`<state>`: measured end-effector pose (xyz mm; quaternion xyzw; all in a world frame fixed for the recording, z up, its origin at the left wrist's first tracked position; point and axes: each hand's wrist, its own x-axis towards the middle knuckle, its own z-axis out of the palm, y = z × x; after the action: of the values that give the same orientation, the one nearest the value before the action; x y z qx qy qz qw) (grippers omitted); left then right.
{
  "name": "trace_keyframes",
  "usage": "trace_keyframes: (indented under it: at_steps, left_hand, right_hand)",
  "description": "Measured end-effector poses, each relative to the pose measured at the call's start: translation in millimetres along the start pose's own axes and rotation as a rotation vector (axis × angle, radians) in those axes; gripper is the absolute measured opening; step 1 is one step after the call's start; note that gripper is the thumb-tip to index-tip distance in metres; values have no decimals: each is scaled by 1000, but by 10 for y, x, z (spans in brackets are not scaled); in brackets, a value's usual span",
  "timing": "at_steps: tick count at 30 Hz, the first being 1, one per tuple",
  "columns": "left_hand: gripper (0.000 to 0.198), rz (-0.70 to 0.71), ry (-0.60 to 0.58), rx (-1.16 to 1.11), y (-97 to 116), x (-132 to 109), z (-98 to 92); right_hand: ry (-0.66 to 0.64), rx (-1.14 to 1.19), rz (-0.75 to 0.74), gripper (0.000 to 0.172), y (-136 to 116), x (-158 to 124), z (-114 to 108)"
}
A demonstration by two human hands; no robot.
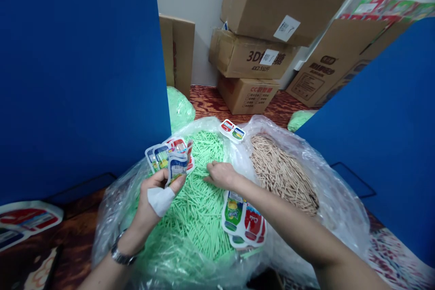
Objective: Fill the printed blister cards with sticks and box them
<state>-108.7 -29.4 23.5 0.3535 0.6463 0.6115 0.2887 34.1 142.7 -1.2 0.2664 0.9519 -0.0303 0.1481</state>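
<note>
- Holding a fan of small glossy printed plastic packets, the left hand has its grip clamped on them; a white bandage wraps the thumb.
- More flat bottle-print packets lie beside the right forearm.
- The right hand rests fingers-down on a heap of thin pale-green sticks; whether its grip holds any, I cannot tell.
- By my judgement, a few packets are gathered and most sticks remain loose.
- Tan wooden sticks fill a crinkled clear plastic bag.
- Farthest stand matte blue panels and brown cardboard boxes.

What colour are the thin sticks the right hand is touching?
Light green thin sticks, in head view.
</note>
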Motion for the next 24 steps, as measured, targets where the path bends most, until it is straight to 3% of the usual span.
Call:
trace_keyframes:
  at_steps: [5, 12, 18, 21, 24]
  left_hand:
    - [22, 4, 1, -10, -2, 9, 15]
    - [20, 5, 13, 20, -23, 20, 42]
    - [20, -2, 7, 1, -51, 29, 39]
    - [19, 10, -7, -7, -97, 43, 81]
    - [18, 25, -16, -8, -114, 46, 117]
  right_hand:
    - [43, -9, 18, 43, -30, -14, -45]
    - [96, 30, 19, 18, -137, -21, -19]
    - [94, 194, 26, 17, 75, -127, -72]
    - [87, 518, -5, 19, 168, -163, -47]
    - [-18, 1221, -2, 27, 197, -159, 69]
